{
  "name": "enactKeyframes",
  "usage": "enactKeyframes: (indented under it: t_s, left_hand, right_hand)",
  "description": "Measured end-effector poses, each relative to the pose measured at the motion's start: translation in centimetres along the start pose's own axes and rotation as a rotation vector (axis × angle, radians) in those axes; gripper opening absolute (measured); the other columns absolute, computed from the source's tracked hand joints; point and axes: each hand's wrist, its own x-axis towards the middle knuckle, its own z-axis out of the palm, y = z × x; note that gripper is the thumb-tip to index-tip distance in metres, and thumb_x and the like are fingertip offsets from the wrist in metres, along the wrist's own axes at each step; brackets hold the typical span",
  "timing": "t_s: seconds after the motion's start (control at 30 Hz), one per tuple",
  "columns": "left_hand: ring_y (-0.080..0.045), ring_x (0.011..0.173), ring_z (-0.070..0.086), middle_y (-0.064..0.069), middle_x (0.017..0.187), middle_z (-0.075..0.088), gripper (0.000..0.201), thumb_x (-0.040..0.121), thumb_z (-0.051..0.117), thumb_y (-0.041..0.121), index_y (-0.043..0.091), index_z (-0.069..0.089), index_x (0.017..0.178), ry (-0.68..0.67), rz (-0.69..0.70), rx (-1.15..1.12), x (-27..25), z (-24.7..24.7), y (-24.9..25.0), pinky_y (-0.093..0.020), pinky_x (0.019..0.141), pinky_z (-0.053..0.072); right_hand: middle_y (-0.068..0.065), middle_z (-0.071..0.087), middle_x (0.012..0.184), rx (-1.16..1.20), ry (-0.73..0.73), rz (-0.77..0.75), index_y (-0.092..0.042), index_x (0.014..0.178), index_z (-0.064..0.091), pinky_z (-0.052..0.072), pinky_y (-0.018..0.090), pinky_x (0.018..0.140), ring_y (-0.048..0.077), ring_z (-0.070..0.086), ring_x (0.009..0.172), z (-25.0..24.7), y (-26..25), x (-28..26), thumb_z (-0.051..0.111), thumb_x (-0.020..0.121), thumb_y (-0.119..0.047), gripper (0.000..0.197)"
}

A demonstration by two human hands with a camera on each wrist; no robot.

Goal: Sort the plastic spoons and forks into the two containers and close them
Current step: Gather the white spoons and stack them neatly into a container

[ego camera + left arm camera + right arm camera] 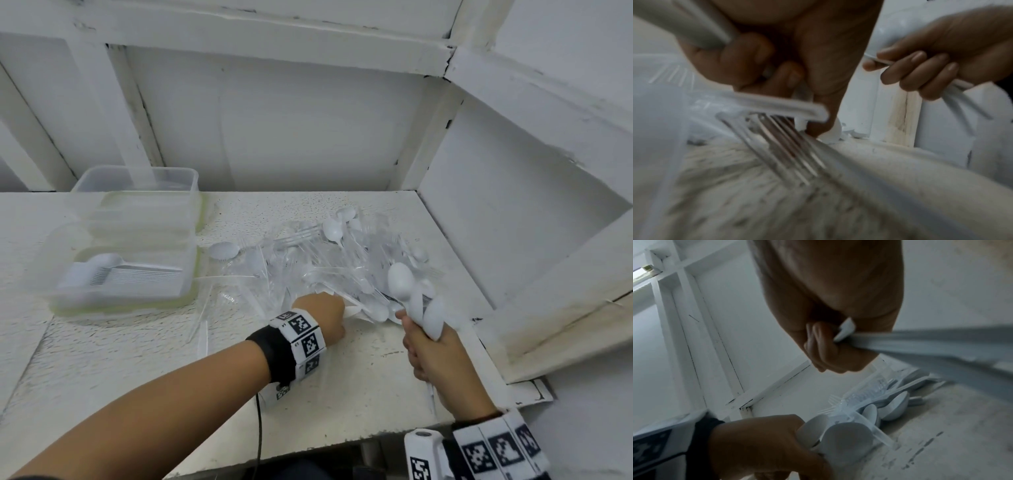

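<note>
Meanwhile, the right hand (432,356) is gripping a bundle of white spoons (416,301) by the handles, fingers (920,71) curled tightly round them, the bowls pointing up and away above the tabletop (359,377). The left hand (323,320) is reaching into the near edge of the cutlery pile (342,270) — a loose heap of white spoons and clear forks lying in the middle of the tabletop, toward its right side. Its fingers (748,65) are curling round white handles, and in the right wrist view it is holding spoon bowls (838,438); clear fork tines (789,146) are lying just beneath it.

Two clear containers are sitting at the left of the tabletop, well apart from the hands. The near container (120,274) is holding a neat row of stacked white spoons and standing on a green-rimmed lid (137,305). The far container (144,198) is standing just behind it — its contents are too faint to tell.
</note>
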Motion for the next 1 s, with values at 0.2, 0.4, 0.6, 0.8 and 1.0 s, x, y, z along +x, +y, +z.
enactKeyframes:
  t_s: [0.2,0.4,0.6,0.8,1.0]
  left_hand:
    - [-0.010,0.060,0.050,0.003,0.074,0.058,0.011,0.088,0.053,0.024,0.015,0.055,0.082,0.072,-0.074,-0.427,-1.7,-1.2,-1.8,-0.020,0.052,0.038]
    - [-0.007,0.054,0.041,-0.008,0.080,0.063,0.012,0.080,0.065,0.011,0.016,0.056,0.073,0.230,-0.152,-1.031,-5.6,-2.8,-5.7,-0.017,0.047,0.032]
    - [-0.006,0.041,0.026,0.000,0.078,0.071,0.016,0.089,0.059,0.012,0.010,0.044,0.093,0.246,-0.133,-1.478,-8.7,-2.7,-8.3,-0.016,0.039,0.019]
    - [-0.003,0.039,0.024,0.007,0.064,0.068,0.006,0.091,0.055,0.012,0.007,0.057,0.091,0.250,-0.090,-1.530,-10.4,-2.7,-9.0,-0.013,0.036,0.020]
    - [-0.005,0.041,0.022,0.006,0.064,0.067,0.008,0.092,0.052,0.011,0.011,0.059,0.088,0.255,-0.099,-1.544,-11.4,-2.4,-9.8,-0.017,0.042,0.016]
  right_hand:
    - [0.001,0.049,0.054,0.013,-0.072,-0.048,-0.009,0.090,0.061,0.046,0.026,0.045,0.013,0.051,0.045,1.2,-1.3,1.5,0.048,0.096,-0.011,0.014]
    - [-0.013,0.041,0.043,-0.231,-0.108,-0.186,-0.026,0.071,0.053,0.030,0.018,0.044,0.003,0.035,0.043,3.0,-2.1,2.9,0.054,0.094,-0.024,0.023]
    - [-0.011,0.032,0.042,-0.127,-0.167,-0.232,-0.019,0.057,0.044,0.026,0.019,0.042,0.004,0.028,0.040,6.9,-3.9,2.3,0.063,0.087,-0.034,0.038]
    - [-0.019,0.047,0.040,0.012,-0.238,-0.273,-0.023,0.086,0.066,0.031,0.007,0.041,-0.004,0.045,0.038,11.2,-5.6,1.8,0.064,0.086,-0.030,0.007]
    - [-0.013,0.046,0.041,0.155,-0.274,-0.173,-0.015,0.091,0.063,0.025,0.016,0.034,0.002,0.031,0.032,13.5,-6.2,1.7,0.063,0.087,-0.014,0.004]
